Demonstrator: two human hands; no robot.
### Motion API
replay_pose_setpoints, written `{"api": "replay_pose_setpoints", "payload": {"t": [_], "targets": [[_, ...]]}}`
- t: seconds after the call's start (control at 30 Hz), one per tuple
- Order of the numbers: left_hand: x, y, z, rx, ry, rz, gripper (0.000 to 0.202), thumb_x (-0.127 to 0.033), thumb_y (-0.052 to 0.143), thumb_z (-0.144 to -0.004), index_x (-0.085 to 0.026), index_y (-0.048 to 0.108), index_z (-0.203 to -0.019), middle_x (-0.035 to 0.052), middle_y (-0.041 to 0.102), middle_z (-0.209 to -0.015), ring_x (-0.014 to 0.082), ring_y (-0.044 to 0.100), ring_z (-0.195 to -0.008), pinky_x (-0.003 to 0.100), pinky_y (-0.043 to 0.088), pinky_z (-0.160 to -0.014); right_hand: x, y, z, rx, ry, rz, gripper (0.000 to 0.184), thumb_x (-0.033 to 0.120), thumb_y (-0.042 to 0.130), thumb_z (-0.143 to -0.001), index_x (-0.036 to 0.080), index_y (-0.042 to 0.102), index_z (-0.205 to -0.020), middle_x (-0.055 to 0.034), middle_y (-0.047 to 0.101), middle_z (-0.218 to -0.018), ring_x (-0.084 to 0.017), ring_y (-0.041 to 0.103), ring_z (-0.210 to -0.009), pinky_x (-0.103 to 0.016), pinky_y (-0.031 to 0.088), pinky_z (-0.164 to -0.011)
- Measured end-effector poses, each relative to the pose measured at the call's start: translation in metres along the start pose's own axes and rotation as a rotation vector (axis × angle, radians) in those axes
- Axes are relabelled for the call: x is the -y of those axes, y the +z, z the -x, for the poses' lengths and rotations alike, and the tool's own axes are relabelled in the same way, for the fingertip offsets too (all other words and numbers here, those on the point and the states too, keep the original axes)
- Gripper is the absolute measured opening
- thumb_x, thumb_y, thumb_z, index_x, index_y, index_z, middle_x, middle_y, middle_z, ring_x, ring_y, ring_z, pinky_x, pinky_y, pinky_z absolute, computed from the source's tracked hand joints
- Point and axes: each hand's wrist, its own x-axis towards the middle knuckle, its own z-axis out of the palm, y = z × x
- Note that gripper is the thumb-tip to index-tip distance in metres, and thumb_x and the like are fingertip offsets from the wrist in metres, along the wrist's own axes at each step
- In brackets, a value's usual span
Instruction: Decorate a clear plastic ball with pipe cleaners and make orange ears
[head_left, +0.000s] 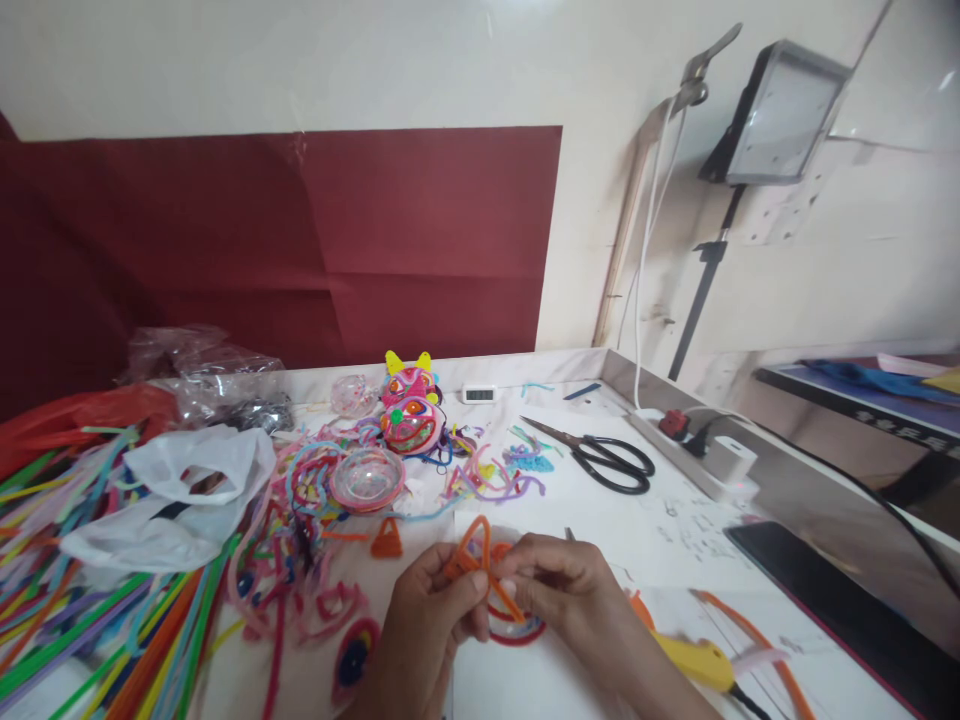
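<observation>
Over the white table, an orange pipe cleaner (480, 535) is bent into a loop between my two hands. My left hand (439, 615) pinches the loop's lower left side between thumb and fingers. At its right side, my right hand (562, 590) closes thumb and fingertips on the same strand. Just under them lies a clear round dish (517, 634) with a red rim, partly covered by my fingers. A small orange triangle (386, 540) coiled from pipe cleaner rests beyond my left hand. A yellow glue gun (694, 660) lies beside my right forearm, partly hidden.
Black-handled scissors (611, 462) lie beyond my right hand. Pipe cleaners (161, 640) and a white plastic bag (172, 510) crowd the left. Decorated masks (411, 425) and a clear bowl (367, 480) stand behind. A power strip (697, 455) and black phone-like slab (840, 610) are right.
</observation>
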Motion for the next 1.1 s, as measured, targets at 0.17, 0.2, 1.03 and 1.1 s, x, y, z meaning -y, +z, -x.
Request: {"api": "replay_pose_setpoints", "payload": {"t": [0.17,0.2,1.03,1.1], "targets": [[0.001,0.001,0.000,-0.014,-0.018,0.011,0.017,-0.018,0.076,-0.061,-0.015,0.060,-0.065,-0.0039,0.058,-0.045,0.0050,0.046,-0.039,0.016,0.035,-0.043,-0.007,0.002,0.000,-0.032,-0.023,0.012,0.013,0.028,0.073,-0.070,0.015,0.071,-0.069,0.0015,0.057,-0.057,-0.009,0.046,-0.051,-0.021,0.036,-0.049],[0.001,0.001,0.000,-0.017,-0.014,0.015,0.017,-0.018,0.076,-0.060,-0.015,0.060,-0.066,-0.0038,0.059,-0.046,0.0049,0.046,-0.039,0.016,0.035,-0.043,-0.008,0.003,0.000,-0.033,-0.024,0.025,0.015,0.030,0.073,-0.071,0.015,0.070,-0.070,0.0016,0.057,-0.055,-0.009,0.046,-0.050,-0.021,0.036,-0.049],[0.000,0.003,0.001,-0.011,0.008,0.004,0.022,-0.018,0.076,-0.063,-0.017,0.056,-0.071,-0.0019,0.065,-0.059,0.0072,0.055,-0.043,0.019,0.043,-0.045,0.000,0.013,0.001,0.122,0.048,-0.244,0.029,0.039,0.071,-0.075,0.014,0.062,-0.086,-0.0012,0.065,-0.060,-0.012,0.058,-0.054,-0.026,0.043,-0.057],[-0.002,0.005,0.003,0.006,0.011,0.020,0.022,-0.017,0.076,-0.063,-0.017,0.057,-0.074,-0.0027,0.065,-0.059,0.0071,0.055,-0.044,0.018,0.044,-0.046,0.000,0.013,0.001,0.129,0.044,-0.249,0.029,0.040,0.070,-0.075,0.014,0.060,-0.082,-0.0012,0.065,-0.061,-0.011,0.057,-0.054,-0.025,0.042,-0.057]]}}
